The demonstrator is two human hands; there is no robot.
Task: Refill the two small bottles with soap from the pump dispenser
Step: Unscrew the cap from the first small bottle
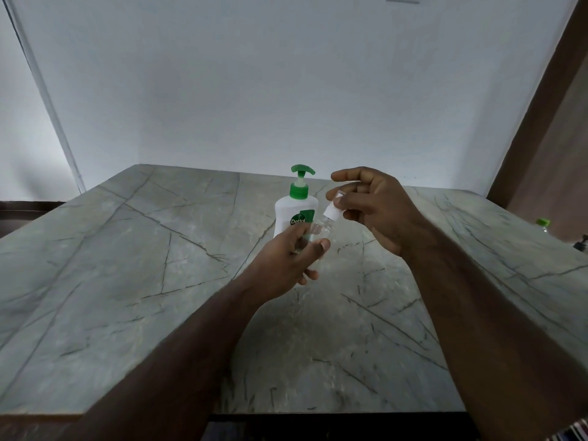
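Small bottle (318, 232) held in mid-air above the bench (127, 265), just in front of the dispenser (296, 211). The left hand (286, 262) wraps its body, thumb across the front; the right hand (372, 205) pinches the white cap (334, 209) between thumb and fingers, index finger raised free. So the left grip is closed round the body and the right grip is closed on the cap.

Handling, as judged: the bottle is thin clear plastic, light, and likely to dent under a hard squeeze; its smooth wall would turn slippery once soap reaches it. Hold the body low and firm, and turn the cap at its ribbed collar.

Appearance: a transparent, slim cylinder tilted to the right, cap uppermost. It seems nearly empty, though the glare makes the level hard to read. The dispenser is white with a green pump head and collar and a green label, and stands upright on the bench.
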